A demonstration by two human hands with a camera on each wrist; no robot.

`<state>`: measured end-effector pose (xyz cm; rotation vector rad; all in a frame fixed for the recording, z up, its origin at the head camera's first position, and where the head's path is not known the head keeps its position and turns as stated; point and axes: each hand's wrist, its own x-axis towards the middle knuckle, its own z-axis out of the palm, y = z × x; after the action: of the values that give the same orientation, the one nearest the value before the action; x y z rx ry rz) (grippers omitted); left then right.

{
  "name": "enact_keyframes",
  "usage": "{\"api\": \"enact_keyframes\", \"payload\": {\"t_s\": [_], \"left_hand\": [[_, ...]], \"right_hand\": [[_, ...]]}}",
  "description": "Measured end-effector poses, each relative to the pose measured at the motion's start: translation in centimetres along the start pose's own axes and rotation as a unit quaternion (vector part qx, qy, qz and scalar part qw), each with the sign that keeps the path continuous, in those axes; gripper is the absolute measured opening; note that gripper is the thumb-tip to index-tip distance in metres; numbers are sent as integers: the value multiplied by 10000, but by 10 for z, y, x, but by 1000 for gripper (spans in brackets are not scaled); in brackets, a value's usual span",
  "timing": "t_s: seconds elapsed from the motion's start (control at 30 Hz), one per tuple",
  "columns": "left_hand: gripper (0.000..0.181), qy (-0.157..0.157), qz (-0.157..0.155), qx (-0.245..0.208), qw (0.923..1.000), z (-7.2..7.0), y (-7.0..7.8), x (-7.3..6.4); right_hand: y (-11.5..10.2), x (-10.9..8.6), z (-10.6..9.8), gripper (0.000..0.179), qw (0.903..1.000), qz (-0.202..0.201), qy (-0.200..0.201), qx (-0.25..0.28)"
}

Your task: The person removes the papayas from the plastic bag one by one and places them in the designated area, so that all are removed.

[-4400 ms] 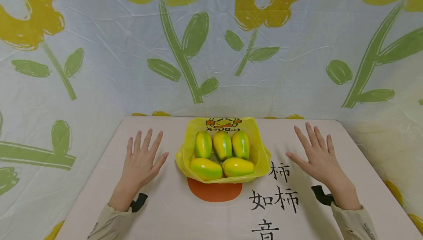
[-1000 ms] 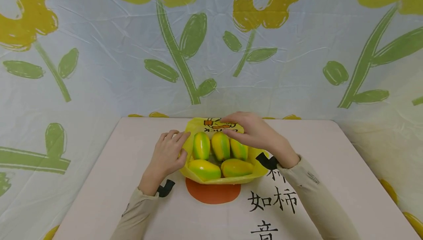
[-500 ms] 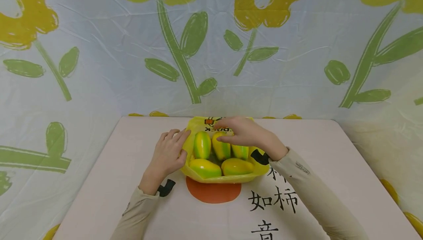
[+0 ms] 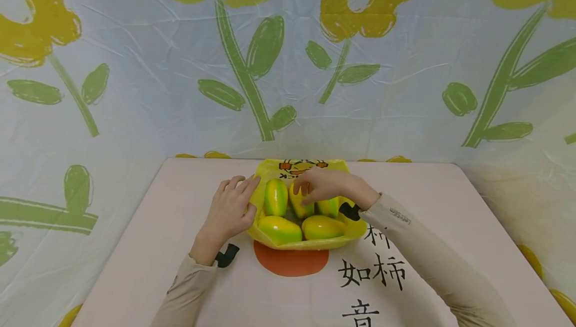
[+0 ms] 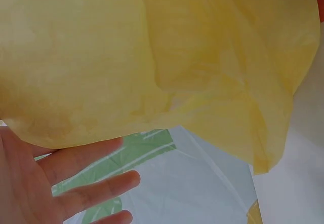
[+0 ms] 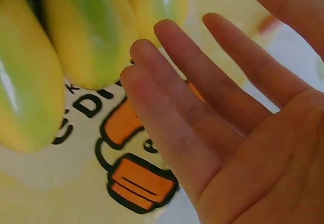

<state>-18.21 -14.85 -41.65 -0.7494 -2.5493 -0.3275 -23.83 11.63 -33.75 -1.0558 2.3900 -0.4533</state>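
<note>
A yellow plastic bag (image 4: 355,229) with a cartoon duck print lies spread open, holding several glossy yellow-green mangoes (image 4: 279,229). My left hand (image 4: 228,209) touches the bag's left edge, thumb apart from the fingers. In the left wrist view, its loosely straight fingers (image 5: 101,188) show below the hanging bag side, which partly covers the hand. My right hand (image 4: 321,185) reaches over the back row, close above the middle mango (image 4: 299,206) and partly covering the right one. The right wrist view shows its fingers (image 6: 172,117) relaxed, beside the mangoes (image 6: 86,36), with nothing in them.
The pink tabletop (image 4: 148,237) carries a printed orange disc (image 4: 292,263) and black characters (image 4: 372,272) in front of the bag. A white cloth wall (image 4: 180,67) with printed flowers stands behind and around the table.
Both hands have come in from the table's sides to the bag. Over the last second the right hand moves slightly left and down toward the middle back mango; the left hand stays put.
</note>
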Motion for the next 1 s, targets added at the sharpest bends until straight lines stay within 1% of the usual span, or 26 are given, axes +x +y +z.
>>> {"api": "enact_keyframes", "payload": {"t_s": [0.17, 0.37, 0.6, 0.83, 1.0], "left_hand": [[56, 1, 23, 58, 10000, 0, -1, 0], [56, -28, 23, 95, 9999, -2, -1, -1], [57, -63, 6, 121, 9999, -4, -1, -2], [57, -108, 7, 134, 9999, -3, -1, -2], [57, -113, 9, 148, 9998, -3, -1, -2]], "right_hand": [[2, 2, 11, 29, 9983, 538, -214, -98], [3, 3, 25, 31, 9946, 893, -518, -63], [1, 2, 38, 32, 9922, 1009, -698, -227], [3, 1, 44, 37, 9891, 1178, -865, -202], [3, -1, 47, 41, 9876, 1204, -966, -279]]}}
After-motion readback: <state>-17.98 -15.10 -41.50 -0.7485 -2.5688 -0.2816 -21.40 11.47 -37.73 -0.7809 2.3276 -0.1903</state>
